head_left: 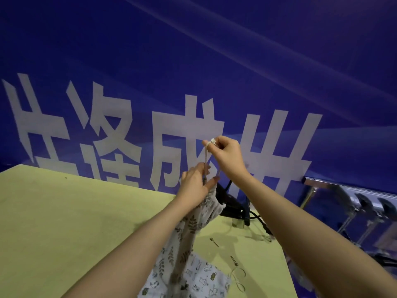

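A white cloth bag with a brown leaf print (189, 229) hangs lifted above the yellow-green table (75, 211). My left hand (194, 186) grips its gathered neck. My right hand (227, 157) is raised higher and pinches the pale drawstring cord (206, 157), which is looped round a finger and runs down to the bag's neck. A second white cloth with small printed figures (199, 280) lies on the table under my arms.
Two safety pins (214, 242) (234, 260) and a loose pale cord (237, 277) lie on the table near its right edge. Black cables and a dark device (234, 208) sit at the back edge. A blue banner (193, 72) fills the background; a metal rack (354, 207) stands right.
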A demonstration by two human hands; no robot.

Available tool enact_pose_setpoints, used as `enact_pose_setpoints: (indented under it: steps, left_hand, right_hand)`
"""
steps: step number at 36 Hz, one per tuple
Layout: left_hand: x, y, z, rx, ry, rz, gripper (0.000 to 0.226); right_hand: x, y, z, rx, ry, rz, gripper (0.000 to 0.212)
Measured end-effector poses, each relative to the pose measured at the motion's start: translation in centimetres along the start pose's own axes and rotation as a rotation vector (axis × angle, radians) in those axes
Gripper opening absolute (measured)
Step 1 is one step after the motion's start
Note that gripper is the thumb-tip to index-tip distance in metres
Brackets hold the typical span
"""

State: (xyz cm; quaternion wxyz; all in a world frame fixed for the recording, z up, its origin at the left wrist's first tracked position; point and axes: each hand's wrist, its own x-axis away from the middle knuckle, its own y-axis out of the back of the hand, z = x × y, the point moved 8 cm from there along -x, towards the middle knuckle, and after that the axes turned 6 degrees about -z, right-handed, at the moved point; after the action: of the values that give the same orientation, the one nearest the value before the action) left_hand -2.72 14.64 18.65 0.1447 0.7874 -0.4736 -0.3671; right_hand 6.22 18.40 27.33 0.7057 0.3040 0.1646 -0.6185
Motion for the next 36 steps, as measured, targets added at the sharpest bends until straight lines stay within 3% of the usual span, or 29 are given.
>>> enact_pose_setpoints:
  steps: [5,9,15,25,29,36]
  left_hand:
    - [-0.5,-2.5,0.1,-0.051,0.145,0.090,0.029]
    - [-0.4,-3.6,-0.3,-0.238,0.043,0.160,0.037]
    - [0.7,-4.7,2.0,-0.195,0.100,0.243,0.026]
    - [1.1,-4.3,1.9,-0.147,0.215,0.255,0.018]
    - [0.4,-4.6,1.5,-0.302,0.135,0.233,0.025]
    - [-0.8,-3.8,-3.3,-0.294,-0.001,0.176,0.033]
  right_hand:
    - [-0.5,0.1,1.8,0.052,0.090,-0.021,0.040]
    - [-1.5,2.1,2.4,0.040,0.097,-0.178,0.045]
    - [-2.0,4.7,3.0,0.006,0.056,-0.373,0.038]
    - [-1.5,5.9,2.7,-0.045,-0.007,-0.458,0.043]
    - [-1.3,7.1,2.3,-0.042,-0.025,-0.478,0.042]
    - [-1.9,10.5,5.3,-0.062,0.072,-0.551,0.037]
